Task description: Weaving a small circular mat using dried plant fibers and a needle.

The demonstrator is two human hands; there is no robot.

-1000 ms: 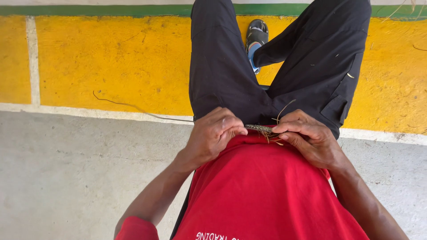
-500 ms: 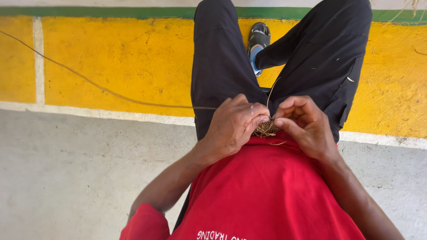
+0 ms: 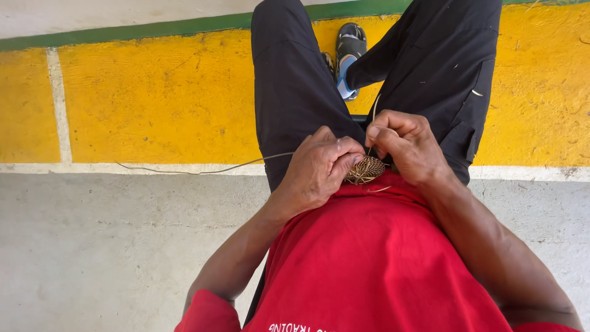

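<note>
A small round woven piece (image 3: 365,169) of tan fibre rests against my red shirt (image 3: 381,258), just above my lap. My left hand (image 3: 316,166) grips its left edge with curled fingers. My right hand (image 3: 407,144) pinches a thin fibre strand (image 3: 373,114) that rises from the piece's right side. Another long thin strand (image 3: 203,170) trails from under my left hand out to the left, over the floor. Most of the woven piece is hidden by my fingers.
I sit with legs in black trousers (image 3: 295,80) stretched forward, a sandalled foot (image 3: 349,52) at the top. The floor is painted yellow (image 3: 153,98) with a green stripe (image 3: 123,32) beyond; bare grey concrete (image 3: 110,246) lies nearer me.
The long strand on the left has dropped from a high diagonal to a low line near the white border. My right hand has shifted slightly, still pinching the short strand.
</note>
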